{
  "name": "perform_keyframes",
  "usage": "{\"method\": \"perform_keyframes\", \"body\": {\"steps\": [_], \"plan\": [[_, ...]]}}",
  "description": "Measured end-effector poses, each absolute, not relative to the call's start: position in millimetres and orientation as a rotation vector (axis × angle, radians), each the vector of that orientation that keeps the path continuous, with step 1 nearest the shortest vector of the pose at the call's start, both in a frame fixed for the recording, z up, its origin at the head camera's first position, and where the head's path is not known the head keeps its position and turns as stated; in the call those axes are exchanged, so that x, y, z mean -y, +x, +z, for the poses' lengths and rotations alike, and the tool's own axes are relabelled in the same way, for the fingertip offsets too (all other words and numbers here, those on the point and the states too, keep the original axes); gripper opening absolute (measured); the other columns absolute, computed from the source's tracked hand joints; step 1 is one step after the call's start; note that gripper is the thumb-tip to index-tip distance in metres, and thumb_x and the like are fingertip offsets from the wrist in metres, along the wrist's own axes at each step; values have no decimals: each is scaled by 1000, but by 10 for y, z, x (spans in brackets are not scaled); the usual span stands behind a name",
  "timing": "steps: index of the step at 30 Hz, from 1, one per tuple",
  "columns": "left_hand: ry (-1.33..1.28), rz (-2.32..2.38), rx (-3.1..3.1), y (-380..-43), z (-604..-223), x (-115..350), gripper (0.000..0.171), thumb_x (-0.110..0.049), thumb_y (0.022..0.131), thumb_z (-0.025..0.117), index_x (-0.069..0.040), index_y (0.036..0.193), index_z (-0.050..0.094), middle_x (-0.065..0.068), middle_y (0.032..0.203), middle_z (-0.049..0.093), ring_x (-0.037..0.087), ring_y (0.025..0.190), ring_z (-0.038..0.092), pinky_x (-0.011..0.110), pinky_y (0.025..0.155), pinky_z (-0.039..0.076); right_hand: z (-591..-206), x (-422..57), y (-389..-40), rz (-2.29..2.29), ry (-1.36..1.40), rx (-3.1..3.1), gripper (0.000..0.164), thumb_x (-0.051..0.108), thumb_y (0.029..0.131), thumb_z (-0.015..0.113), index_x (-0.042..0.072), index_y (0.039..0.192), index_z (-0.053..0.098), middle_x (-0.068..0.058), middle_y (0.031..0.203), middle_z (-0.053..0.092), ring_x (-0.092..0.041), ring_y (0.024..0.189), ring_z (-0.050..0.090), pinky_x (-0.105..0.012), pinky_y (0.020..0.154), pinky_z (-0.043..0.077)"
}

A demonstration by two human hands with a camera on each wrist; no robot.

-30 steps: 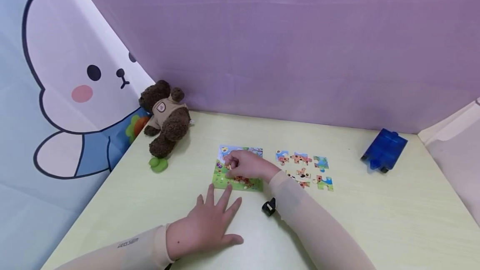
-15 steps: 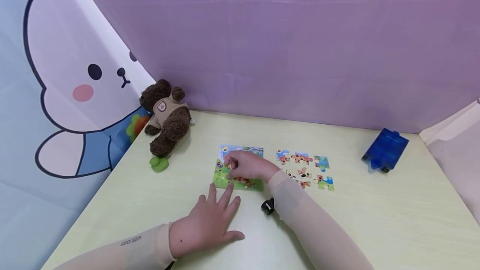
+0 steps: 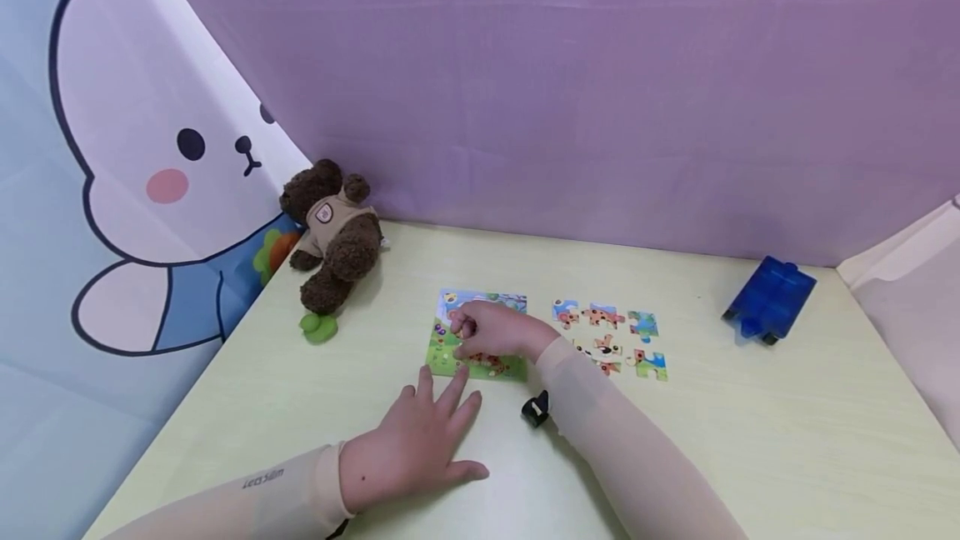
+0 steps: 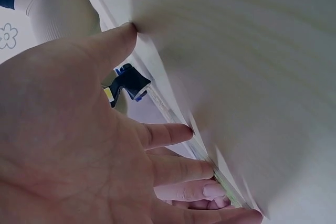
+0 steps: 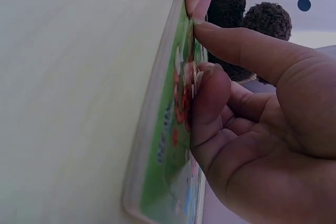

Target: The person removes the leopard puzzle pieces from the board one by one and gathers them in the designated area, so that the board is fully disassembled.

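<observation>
The puzzle board (image 3: 442,363), bright with a cartoon picture, lies on the table in the head view. My left hand (image 3: 416,444) is spread, palm down, its fingertips at the board's near edge. Over the board my right hand (image 3: 495,330) has curled fingers, with thumb and index finger set down around a puzzle piece (image 5: 198,75) that they mostly hide. In the right wrist view both fingertips meet the board's face. The left wrist view shows the left fingertips (image 4: 205,169) along the board's edge.
Several loose puzzle pieces (image 3: 602,317) lie right of the board. A blue translucent box (image 3: 772,298) stands at the back right. At the left are a brown teddy bear (image 3: 330,232) and a small green toy (image 3: 318,328). A purple curtain (image 3: 570,107) closes off the back.
Both hands stay nearly in place over and beside the board. The head view has shifted very slightly; the loose pieces have not moved.
</observation>
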State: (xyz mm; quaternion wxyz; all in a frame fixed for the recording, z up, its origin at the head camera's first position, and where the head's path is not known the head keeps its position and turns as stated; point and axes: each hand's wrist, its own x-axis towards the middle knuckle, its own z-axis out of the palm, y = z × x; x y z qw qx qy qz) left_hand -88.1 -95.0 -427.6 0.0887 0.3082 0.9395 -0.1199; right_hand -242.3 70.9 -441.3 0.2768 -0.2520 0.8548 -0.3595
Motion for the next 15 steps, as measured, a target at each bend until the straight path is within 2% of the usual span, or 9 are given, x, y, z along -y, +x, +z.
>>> {"method": "perform_keyframes", "body": {"steps": [7,15], "plan": [[935,-371,-2793,-894,-4250,947,96,-88,94,44,-18,159,47,16,171,41,60,138,55,56,97,62,-4425,-723,-2441,-981,-688,-2276,23,16,98,79,11,113,62,-2,98,60,-16,88,54,-29,79,50],[924,-365,-2781,-897,-4228,944,96,-88,94,45,-18,160,47,16,172,41,59,139,54,56,98,61,-4416,-737,-2435,-1016,-688,-2237,17,20,106,68,13,118,61,-2,101,63,-15,84,56,-28,75,51]]}}
